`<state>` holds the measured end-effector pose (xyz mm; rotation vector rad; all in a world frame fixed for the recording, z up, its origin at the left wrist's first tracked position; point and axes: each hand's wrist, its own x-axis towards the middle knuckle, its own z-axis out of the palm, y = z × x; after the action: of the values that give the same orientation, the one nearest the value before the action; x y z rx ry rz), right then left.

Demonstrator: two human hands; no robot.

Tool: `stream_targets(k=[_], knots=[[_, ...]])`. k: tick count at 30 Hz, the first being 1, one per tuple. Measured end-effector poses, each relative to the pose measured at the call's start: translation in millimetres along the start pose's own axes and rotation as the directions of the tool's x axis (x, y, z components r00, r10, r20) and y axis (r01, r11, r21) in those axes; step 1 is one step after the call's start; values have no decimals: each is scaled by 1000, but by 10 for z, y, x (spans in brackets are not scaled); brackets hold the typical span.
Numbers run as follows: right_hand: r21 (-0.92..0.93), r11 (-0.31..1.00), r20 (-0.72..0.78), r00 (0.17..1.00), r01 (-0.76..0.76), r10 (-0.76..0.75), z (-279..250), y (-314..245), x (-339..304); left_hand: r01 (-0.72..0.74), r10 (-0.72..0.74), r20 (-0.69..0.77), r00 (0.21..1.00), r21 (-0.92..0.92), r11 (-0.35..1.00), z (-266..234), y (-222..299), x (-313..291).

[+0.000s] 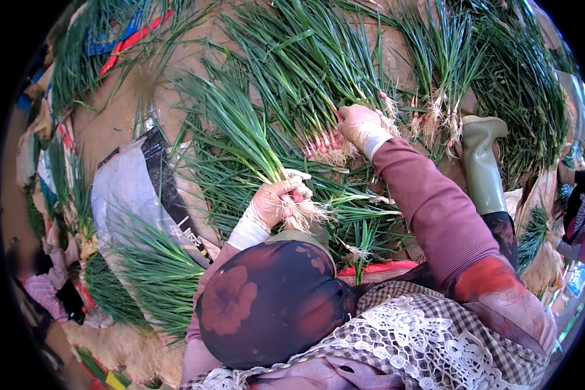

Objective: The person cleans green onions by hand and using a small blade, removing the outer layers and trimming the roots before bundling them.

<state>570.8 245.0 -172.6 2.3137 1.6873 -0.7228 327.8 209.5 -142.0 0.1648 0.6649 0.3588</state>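
Observation:
My left hand (271,203), in a thin pale glove, is closed round a bunch of spring onions (240,130). Their white roots hang out below the fist and the green leaves slant up to the left. Farther off to the right, my right hand (363,127), gloved too, has its fingers curled on spring onion stems at the edge of a large spread pile (299,71). The fingertips are partly hidden, so how many stems they hold I cannot tell. Pinkish bulbs and roots (330,148) of that pile lie just left of this hand.
Loose spring onions (234,195) cover the ground between my hands. Another bunch (442,97) lies at the right, beside a tall green heap (520,84). My green boot (484,169) stands there. A grey-and-black plastic sheet (130,182) lies left. People sit at both sides.

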Motion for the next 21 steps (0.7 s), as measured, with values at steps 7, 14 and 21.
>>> stream_targets(k=[7, 14, 21], knots=[[469, 841, -53, 959, 271, -279, -293, -345, -640, -68, 68, -29, 997, -21, 997, -7, 202, 2], [926, 331, 260, 941, -180, -215, 147, -571, -537, -85, 136, -157, 978, 296, 951, -24, -82, 64], [671, 726, -68, 988, 149, -140, 174, -777, -682, -207, 223, -82, 971, 168, 964, 192, 7, -31]])
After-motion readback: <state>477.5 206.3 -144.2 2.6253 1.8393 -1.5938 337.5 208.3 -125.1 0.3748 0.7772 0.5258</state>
